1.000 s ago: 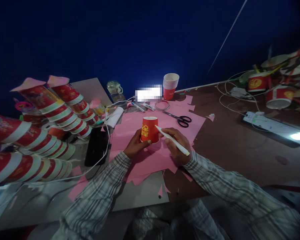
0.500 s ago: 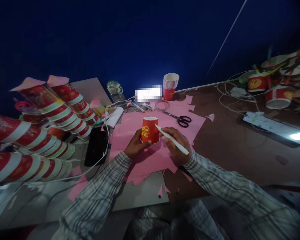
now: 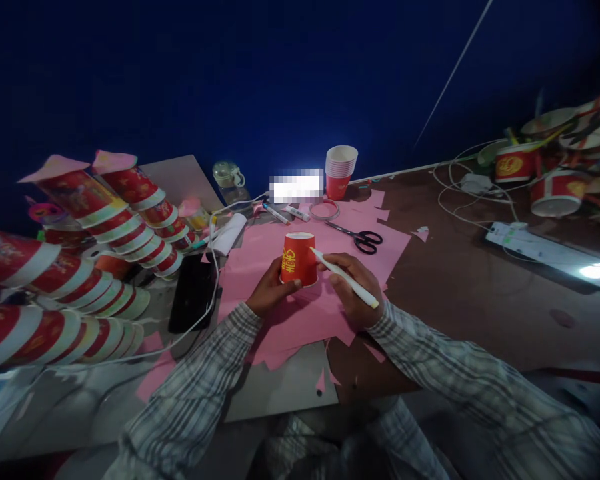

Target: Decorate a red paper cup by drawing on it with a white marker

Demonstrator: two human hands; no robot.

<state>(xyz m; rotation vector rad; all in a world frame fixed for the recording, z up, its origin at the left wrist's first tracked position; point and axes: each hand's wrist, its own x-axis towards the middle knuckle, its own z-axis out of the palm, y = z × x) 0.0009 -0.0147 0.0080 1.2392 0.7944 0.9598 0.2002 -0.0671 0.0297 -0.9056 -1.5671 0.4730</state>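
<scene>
Red cup [image 3: 301, 259]: gripping it in curled left hand [image 3: 267, 291], pinching white pen [image 3: 349, 280] in closed right hand [image 3: 355, 303].

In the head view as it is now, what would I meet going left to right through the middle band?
Black phone → white roll → left hand → red cup → right hand → power strip.
</scene>
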